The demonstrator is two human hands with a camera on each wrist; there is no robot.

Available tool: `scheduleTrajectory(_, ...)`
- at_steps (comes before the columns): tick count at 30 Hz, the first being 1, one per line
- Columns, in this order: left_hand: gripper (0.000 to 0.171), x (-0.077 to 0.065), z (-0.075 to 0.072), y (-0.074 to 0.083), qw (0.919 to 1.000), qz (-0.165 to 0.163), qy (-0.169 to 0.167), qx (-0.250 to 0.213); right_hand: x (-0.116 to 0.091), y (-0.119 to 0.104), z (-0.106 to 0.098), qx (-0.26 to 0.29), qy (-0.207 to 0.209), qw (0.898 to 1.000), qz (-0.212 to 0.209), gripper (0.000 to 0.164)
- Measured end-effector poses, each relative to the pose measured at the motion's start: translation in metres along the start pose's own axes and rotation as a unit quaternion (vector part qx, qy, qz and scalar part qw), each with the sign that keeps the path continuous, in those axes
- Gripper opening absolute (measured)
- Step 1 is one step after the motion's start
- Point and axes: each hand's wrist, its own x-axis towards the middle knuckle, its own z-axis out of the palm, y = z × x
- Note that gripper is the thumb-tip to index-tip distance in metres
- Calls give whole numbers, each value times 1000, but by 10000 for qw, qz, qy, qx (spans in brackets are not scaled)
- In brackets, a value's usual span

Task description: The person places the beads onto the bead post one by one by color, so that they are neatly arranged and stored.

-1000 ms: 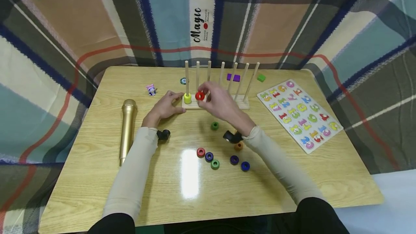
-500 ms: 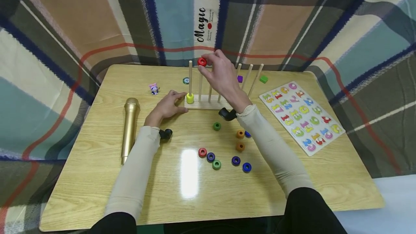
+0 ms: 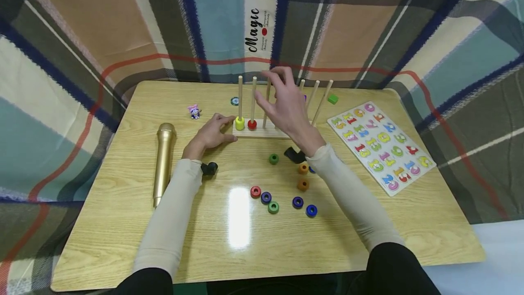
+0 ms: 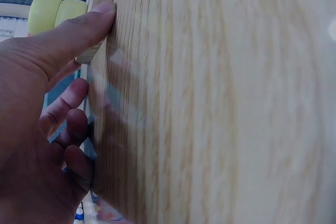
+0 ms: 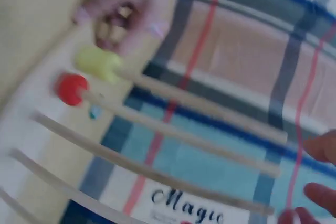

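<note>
A wooden peg stand stands near the table's back, with a row of several upright pegs. Two stacked yellow rings sit at the bottom of its leftmost peg, and one red ring lies at the foot of the second. My left hand holds the stand's left end, its thumb against the front edge and a finger behind. Above the stand, beside the third peg's top, my right hand has its thumb and fingers spread with nothing between them. It hides some pegs and the base's right part.
Loose rings lie in front: a green ring, orange rings, blue rings, a red ring. A gold microphone-shaped cylinder is left, a number board right. Behind are a small figurine and a green block.
My right hand lifted the red ring from the base to the second peg's top. It has let go, and the ring now sits at that peg's bottom. The left hand kept its hold.
</note>
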Motion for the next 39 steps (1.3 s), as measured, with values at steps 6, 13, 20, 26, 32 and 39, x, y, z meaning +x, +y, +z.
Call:
scheduleTrajectory(6, 79, 0, 0, 1, 10000, -29, -58, 9, -77, -10, 13, -538, -1901, 9792, -459, 38)
scheduleTrajectory(13, 78, -1, 0, 3, 10000, -61, 15, -25, -134, -18, 39, -1306, -3934, 9091, -415, 41)
scheduleTrajectory(20, 78, -1, 1, 4, 10000, -56, -32, -39, -128, -18, 36, -728, -3493, 9341, -149, 28)
scheduleTrajectory(26, 78, 1, 0, 5, 10000, -27, -29, -80, -60, -12, 4, -99, -2109, 9772, 223, 36)
scheduleTrajectory(32, 78, 1, 0, 2, 10000, -52, -28, -38, 8, -7, -11, 593, -702, 9944, 515, 35)
scheduleTrajectory(39, 79, -2, -3, 5, 9998, -90, -97, -165, 35, -7, -4, 526, -618, 9933, 828, 38)
